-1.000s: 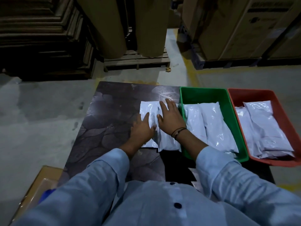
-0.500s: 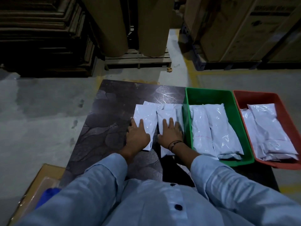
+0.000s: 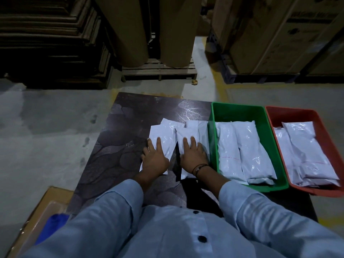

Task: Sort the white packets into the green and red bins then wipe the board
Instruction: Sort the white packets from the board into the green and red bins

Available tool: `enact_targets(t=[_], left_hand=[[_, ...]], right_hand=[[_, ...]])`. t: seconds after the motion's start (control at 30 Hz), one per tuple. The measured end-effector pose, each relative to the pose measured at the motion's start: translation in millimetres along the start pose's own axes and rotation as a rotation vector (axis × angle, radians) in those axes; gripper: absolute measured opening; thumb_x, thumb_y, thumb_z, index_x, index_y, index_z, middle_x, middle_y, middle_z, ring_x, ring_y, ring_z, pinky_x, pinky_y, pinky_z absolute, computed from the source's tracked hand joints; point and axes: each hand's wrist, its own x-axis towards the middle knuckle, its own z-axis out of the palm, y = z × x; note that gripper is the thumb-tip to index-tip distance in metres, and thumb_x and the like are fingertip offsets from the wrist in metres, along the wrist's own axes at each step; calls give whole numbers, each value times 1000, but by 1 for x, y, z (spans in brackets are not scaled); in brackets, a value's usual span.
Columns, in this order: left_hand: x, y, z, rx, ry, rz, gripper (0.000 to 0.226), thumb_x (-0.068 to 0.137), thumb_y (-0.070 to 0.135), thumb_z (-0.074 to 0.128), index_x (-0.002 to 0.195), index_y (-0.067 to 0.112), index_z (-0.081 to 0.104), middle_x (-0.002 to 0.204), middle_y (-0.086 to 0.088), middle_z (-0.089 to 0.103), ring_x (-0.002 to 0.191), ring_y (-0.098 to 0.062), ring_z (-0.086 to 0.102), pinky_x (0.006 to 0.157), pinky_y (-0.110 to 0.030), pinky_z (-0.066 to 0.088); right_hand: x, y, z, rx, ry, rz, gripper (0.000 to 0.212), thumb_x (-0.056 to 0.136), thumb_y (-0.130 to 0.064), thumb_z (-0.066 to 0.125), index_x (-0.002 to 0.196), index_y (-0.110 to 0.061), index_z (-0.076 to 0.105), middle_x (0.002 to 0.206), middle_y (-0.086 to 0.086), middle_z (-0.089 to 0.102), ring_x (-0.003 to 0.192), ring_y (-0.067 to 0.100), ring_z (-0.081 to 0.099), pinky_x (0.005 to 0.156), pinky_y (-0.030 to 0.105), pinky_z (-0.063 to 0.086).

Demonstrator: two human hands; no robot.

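Now the dark board (image 3: 119,146) carries the whole job, with the green bin (image 3: 240,110) at its right edge and the red bin (image 3: 297,114) just beyond; each holds white packets already. Unsorted packets (image 3: 193,127) remain on the board beside the green bin. A second ago they lay as one bunch under both hands; since then they have been pulled into two groups. Left hand (image 3: 154,159) lies flat, fingers spread, on the left group; right hand (image 3: 193,155) lies flat on the right group; neither grips. Sorting looks part done, wiping not begun.
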Motion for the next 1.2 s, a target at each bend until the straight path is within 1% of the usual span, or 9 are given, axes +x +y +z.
enact_targets(t=[0.07, 0.2, 0.4, 0.53, 0.67, 0.8, 0.97, 1.1, 1.2], left_hand=[[0, 0, -4, -37, 16, -12, 94, 91, 33, 59, 163, 24, -1, 168, -18, -3, 139, -45, 29, 114, -56, 28], [1, 7, -21, -75, 130, -11, 88, 93, 31, 58, 163, 22, 5, 167, -19, 3, 135, -45, 33, 112, -54, 32], [6, 40, -60, -180, 204, -19, 87, 95, 34, 56, 163, 22, 3, 168, -18, -3, 140, -46, 26, 114, -57, 27], [0, 72, -79, -226, 222, 0, 85, 96, 33, 53, 163, 20, 2, 168, -19, -6, 142, -46, 22, 115, -57, 24], [-15, 112, -79, -232, 219, 20, 83, 99, 36, 51, 163, 21, 2, 169, -17, -7, 143, -46, 21, 116, -55, 25], [-32, 152, -67, -218, 182, 68, 84, 98, 35, 52, 163, 21, 0, 169, -16, -8, 143, -44, 22, 115, -53, 27], [-49, 201, -53, -222, 158, 122, 83, 99, 36, 50, 163, 21, 0, 169, -17, -8, 143, -45, 22, 116, -54, 26], [-67, 238, -42, -237, 153, 169, 82, 99, 36, 50, 163, 20, 1, 169, -17, -7, 145, -45, 19, 116, -54, 26], [-77, 258, -30, -233, 138, 203, 79, 101, 43, 47, 163, 20, 3, 168, -18, -6, 144, -45, 20, 115, -54, 27]], right_hand=[[1, -3, -8, 39, 31, -14, 73, 99, -33, 44, 160, -22, 4, 167, 9, -5, 150, 41, 6, 120, 56, 17], [6, -10, -32, 62, 114, -80, 70, 99, -31, 43, 160, -23, 9, 168, 8, 0, 150, 38, 9, 118, 59, 18], [9, -10, -76, 35, 284, -194, 68, 98, -27, 46, 159, -20, 17, 167, 10, 9, 149, 39, 14, 113, 61, 26], [6, 5, -98, 34, 374, -195, 65, 99, -31, 46, 158, -21, 21, 166, 10, 12, 149, 39, 15, 113, 60, 27], [-3, 36, -113, 76, 418, -161, 63, 100, -30, 45, 158, -22, 21, 167, 8, 10, 150, 36, 13, 114, 60, 25], [-13, 81, -119, 73, 439, -112, 63, 100, -29, 45, 158, -21, 23, 167, 8, 11, 149, 38, 14, 111, 61, 28], [-27, 141, -123, 69, 455, -42, 63, 98, -28, 47, 157, -20, 27, 166, 11, 14, 148, 39, 17, 108, 62, 31], [-38, 177, -124, 59, 438, -10, 64, 96, -30, 45, 157, -20, 27, 166, 13, 14, 148, 41, 17, 113, 61, 28], [-46, 192, -124, 67, 435, -4, 66, 93, -34, 41, 156, -20, 28, 165, 15, 16, 148, 42, 18, 115, 60, 26]])
